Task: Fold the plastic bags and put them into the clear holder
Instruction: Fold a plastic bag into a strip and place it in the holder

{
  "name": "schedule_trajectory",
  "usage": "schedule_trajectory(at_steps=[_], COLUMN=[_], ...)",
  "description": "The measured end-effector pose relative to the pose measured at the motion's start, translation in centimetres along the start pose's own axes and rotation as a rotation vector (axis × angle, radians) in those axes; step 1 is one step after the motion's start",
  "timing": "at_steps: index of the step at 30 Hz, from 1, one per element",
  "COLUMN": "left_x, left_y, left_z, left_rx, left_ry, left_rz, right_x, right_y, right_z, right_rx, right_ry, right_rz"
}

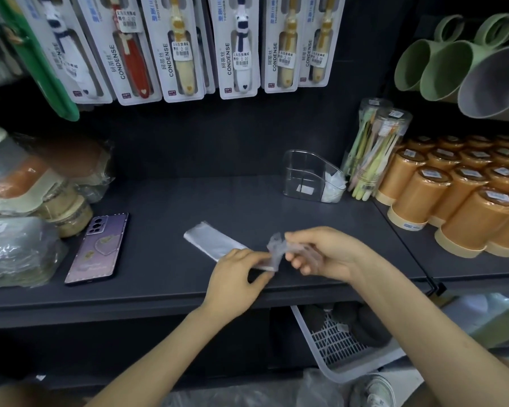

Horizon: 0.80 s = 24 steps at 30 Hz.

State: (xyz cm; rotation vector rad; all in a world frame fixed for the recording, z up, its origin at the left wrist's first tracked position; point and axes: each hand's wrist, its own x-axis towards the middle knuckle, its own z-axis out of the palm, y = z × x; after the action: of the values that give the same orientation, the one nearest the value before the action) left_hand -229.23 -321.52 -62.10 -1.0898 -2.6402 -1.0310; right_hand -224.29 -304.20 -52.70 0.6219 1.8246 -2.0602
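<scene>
The left hand (pixel 238 274) pinches a plastic bag (pixel 215 242) that lies as a flat strip on the dark shelf (pixel 165 201). The right hand (pixel 323 251) grips the bag's crumpled end, raised off the shelf. At 1 o'clock from the hands stands the clear holder (pixel 301 174), with white folded plastic (pixel 332 188) in its right compartment. A phone (pixel 99 248) lies at 9 o'clock.

I cannot see the near end of the plastic bag (pixel 215 242): the left hand (pixel 238 277) covers part of it, and the right hand (pixel 326 254) has the rest bunched in its fingers. The toothbrush packs (pixel 182 54) are cut off at the top. The wrapped things (pixel 18 251) on the left are too blurry to name.
</scene>
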Motion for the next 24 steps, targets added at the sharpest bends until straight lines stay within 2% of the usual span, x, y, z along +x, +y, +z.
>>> schedule_trajectory(at_steps=[3,5,7,10,12,17,21,24], left_x=[0.8,1.3,1.5,1.3,1.1,0.8,0.8,1.2], left_y=[0.4,0.3,0.5,0.8,0.9,0.5,-0.1,-0.9], left_z=[-0.5,-1.1,-1.8,-2.5,-2.8,-3.3,-3.8,-4.3], left_rx=[-0.266,-0.482,-0.689,-0.834,-0.847,-0.86,-0.941,-1.046], left_ry=[0.08,0.117,0.15,0.145,0.13,0.058,-0.025,-0.068], left_rz=[-0.238,-0.404,-0.512,-0.536,-0.523,-0.499,-0.529,-0.637], right_x=[0.9,1.8,3.1,4.6,5.0,5.3,5.1,5.1], right_y=[-1.5,-1.5,-0.6,1.7,2.7,3.9,4.3,4.5], right_z=[0.6,0.7,1.2,2.9,3.8,4.1,3.6,3.0], right_rx=[0.155,0.164,0.049,-0.223,-0.297,-0.094,-0.09,-0.142], right_ry=[-0.006,0.128,0.243,0.196,0.164,0.236,0.17,0.109], right_rz=[-0.109,-0.185,-0.184,-0.135,-0.147,-0.285,-0.34,-0.344])
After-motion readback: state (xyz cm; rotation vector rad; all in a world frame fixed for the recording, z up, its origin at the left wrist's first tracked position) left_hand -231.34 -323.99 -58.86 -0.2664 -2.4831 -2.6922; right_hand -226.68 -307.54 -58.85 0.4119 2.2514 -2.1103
